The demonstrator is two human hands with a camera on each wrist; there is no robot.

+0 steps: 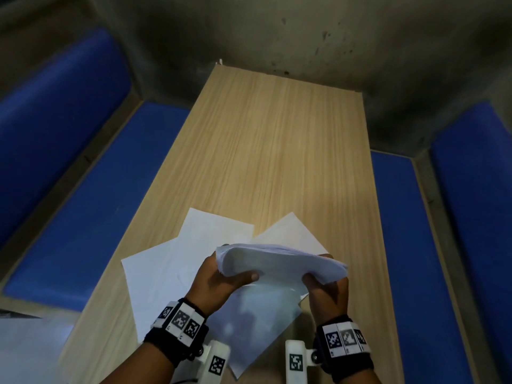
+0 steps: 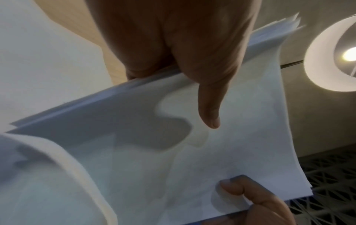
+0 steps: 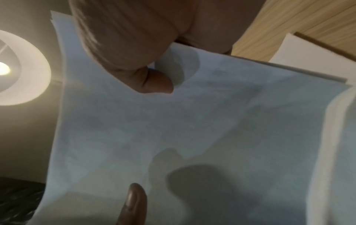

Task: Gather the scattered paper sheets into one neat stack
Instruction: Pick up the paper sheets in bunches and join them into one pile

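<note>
Most of the gathering looks done: a thick bundle (image 1: 282,261) of sheets is up off the table (image 1: 277,151), the left hand (image 1: 219,275) gripping one end and the right hand (image 1: 327,286) the other, thumbs on top, fingers beneath. Its edges are ragged (the corners fan out in the left wrist view), so squaring is still to come. A few loose sheets (image 1: 166,270) lie overlapped beneath and just beyond the hands, not yet collected. The far half of the table is bare wood, room enough to tap the bundle true. The sheets sit near the left edge, so sliding them that way risks a spill.
</note>
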